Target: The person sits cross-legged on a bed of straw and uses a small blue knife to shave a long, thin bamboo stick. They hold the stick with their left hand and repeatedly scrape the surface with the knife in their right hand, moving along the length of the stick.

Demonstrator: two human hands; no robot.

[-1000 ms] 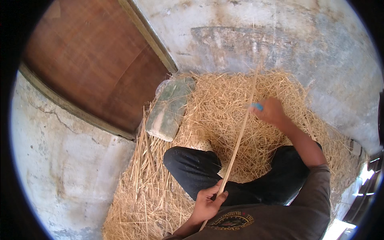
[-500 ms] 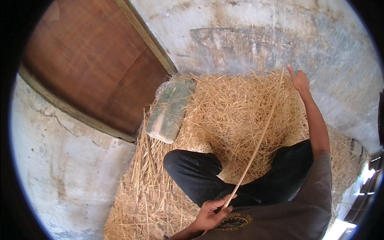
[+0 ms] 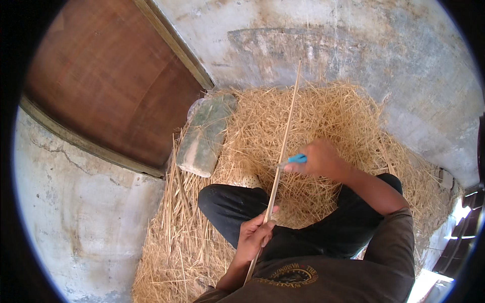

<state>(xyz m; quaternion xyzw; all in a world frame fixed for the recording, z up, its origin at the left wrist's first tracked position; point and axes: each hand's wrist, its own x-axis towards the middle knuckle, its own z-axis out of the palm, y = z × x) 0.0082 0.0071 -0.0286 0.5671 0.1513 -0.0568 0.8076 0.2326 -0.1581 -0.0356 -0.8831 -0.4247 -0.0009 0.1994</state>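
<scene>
A long, thin pale strip of wood or bamboo (image 3: 289,118) runs from my lap up toward the far wall. My left hand (image 3: 254,236) is closed round its lower part, close to my body. In my right hand (image 3: 319,159), out over the shavings, is a knife-like tool with a blue handle (image 3: 298,158). Its short blade lies against the strip about midway along; motion blurs the hand, and most of the handle is hidden in the fist.
Straw-like shavings (image 3: 313,108) are heaped between my crossed legs and the wall (image 3: 394,55). A greenish block-shaped bundle (image 3: 204,132) lies at the left. Longer loose strips (image 3: 182,217) rest below it, and a brown wooden panel (image 3: 116,76) stands beyond.
My right hand has come back from the strip's far end to its middle, bringing the blue tool against it. The strip's far end has swung left, and my left hand has risen slightly.
</scene>
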